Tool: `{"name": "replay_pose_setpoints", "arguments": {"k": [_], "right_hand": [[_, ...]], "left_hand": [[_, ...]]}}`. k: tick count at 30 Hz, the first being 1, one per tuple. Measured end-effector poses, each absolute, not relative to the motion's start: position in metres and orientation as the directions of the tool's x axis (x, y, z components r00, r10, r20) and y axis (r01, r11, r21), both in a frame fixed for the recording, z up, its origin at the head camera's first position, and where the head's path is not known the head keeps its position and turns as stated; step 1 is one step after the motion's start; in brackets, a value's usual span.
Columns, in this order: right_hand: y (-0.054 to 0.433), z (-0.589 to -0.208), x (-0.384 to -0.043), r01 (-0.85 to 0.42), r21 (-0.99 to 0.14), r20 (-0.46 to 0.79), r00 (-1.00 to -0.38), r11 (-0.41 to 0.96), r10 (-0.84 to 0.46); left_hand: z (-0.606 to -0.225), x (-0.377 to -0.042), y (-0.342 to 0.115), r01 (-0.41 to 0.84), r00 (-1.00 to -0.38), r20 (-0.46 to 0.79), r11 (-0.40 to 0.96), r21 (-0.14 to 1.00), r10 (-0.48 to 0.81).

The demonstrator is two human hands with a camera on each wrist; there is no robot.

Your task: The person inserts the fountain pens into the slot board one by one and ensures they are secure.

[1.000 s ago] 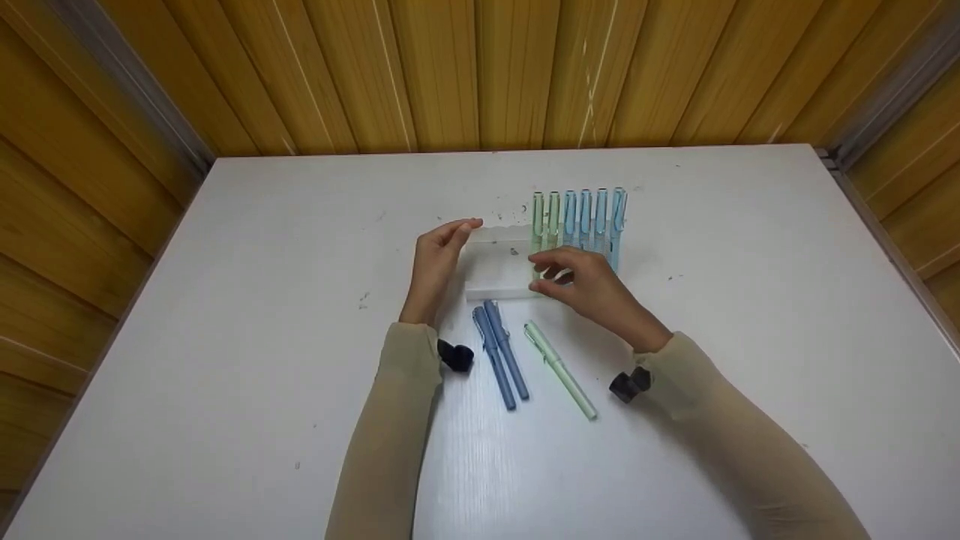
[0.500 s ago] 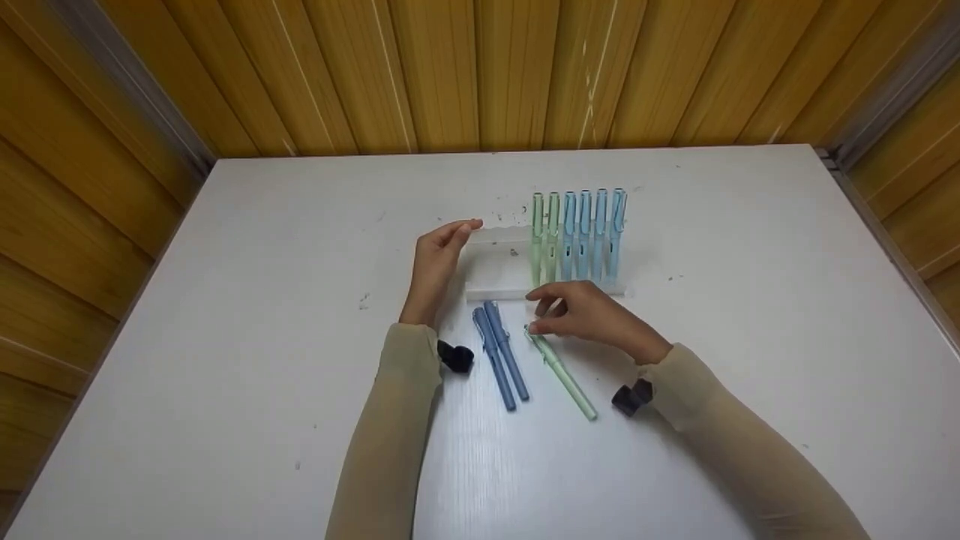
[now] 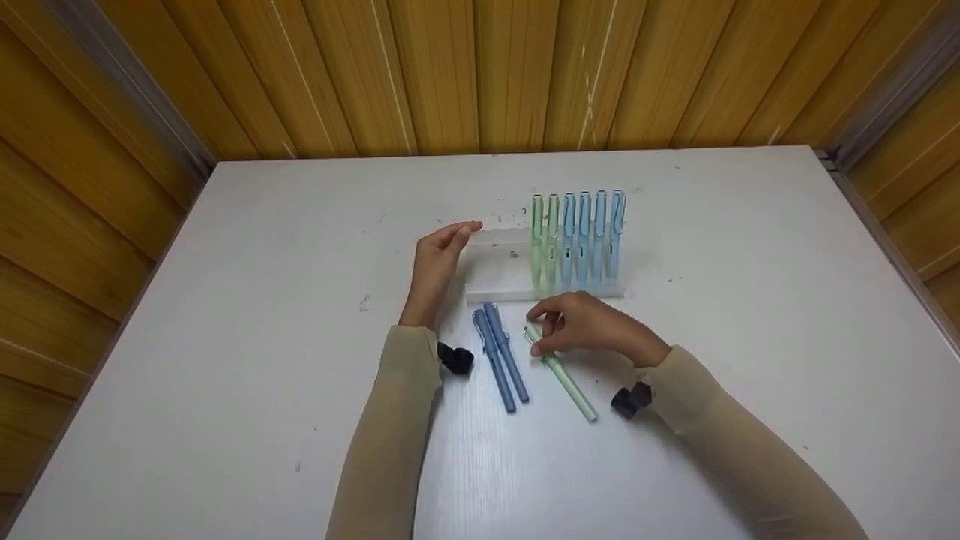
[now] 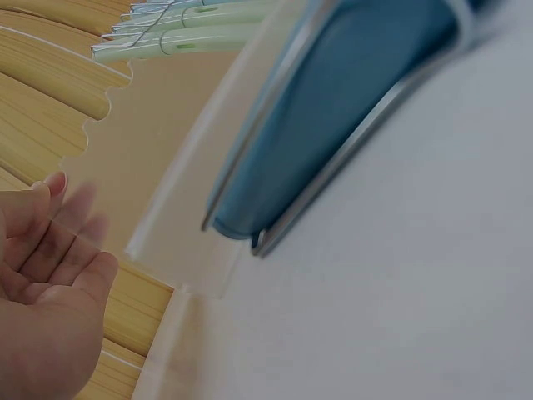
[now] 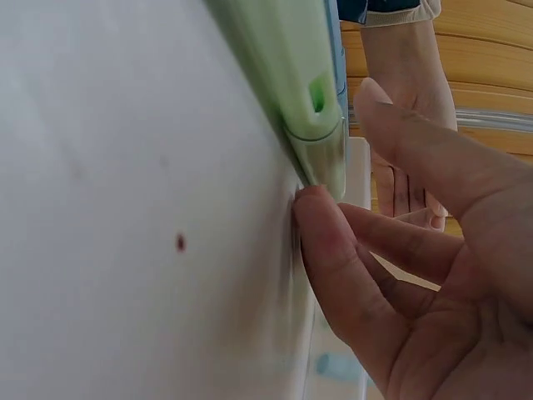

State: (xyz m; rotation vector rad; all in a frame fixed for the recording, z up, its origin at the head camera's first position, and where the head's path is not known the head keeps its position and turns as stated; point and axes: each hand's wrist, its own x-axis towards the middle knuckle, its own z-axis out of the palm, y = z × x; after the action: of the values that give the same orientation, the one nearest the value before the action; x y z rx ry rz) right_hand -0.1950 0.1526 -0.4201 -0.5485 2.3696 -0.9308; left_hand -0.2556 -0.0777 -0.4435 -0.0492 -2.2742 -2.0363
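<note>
A clear pen stand (image 3: 495, 292) holds a row of upright pens at its right part: light green pens (image 3: 544, 225) and several light blue pens (image 3: 592, 232). At the stand's upper left corner my left hand (image 3: 439, 259) grips the clear panel, fingers partly behind it in the left wrist view. In front of the stand lies a light green pen (image 3: 566, 382). My right hand (image 3: 585, 326) is over its cap end. In the right wrist view, the index fingertip (image 5: 315, 208) touches near the cap while the thumb stands apart from it.
Two dark blue pens (image 3: 502, 360) lie side by side left of the loose green pen, in front of the stand. All stand on a white table (image 3: 262, 337). A yellow wood-look panel wall (image 3: 510, 75) rises behind the table.
My right hand has come down from the standing pens toward the loose green pen's cap end, uncovering the lower row. My left hand has stayed at the stand's corner.
</note>
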Motion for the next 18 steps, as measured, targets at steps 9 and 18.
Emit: {"name": "replay_pose_setpoints", "arguments": {"k": [9,18], "right_hand": [[0.1497,-0.4185,-0.1925,-0.203,-0.697,-0.326,-0.765,0.688,-0.556],[0.1496,-0.4192,-0.1930,-0.193,-0.710,-0.327,-0.762,0.678,-0.559]], "left_hand": [[-0.4427,-0.2549,-0.0765,0.073,-0.996,0.079,0.116,0.991,-0.045],[-0.4427,-0.2539,-0.0780,0.080,-0.996,0.084,0.096,0.992,-0.035]]}}
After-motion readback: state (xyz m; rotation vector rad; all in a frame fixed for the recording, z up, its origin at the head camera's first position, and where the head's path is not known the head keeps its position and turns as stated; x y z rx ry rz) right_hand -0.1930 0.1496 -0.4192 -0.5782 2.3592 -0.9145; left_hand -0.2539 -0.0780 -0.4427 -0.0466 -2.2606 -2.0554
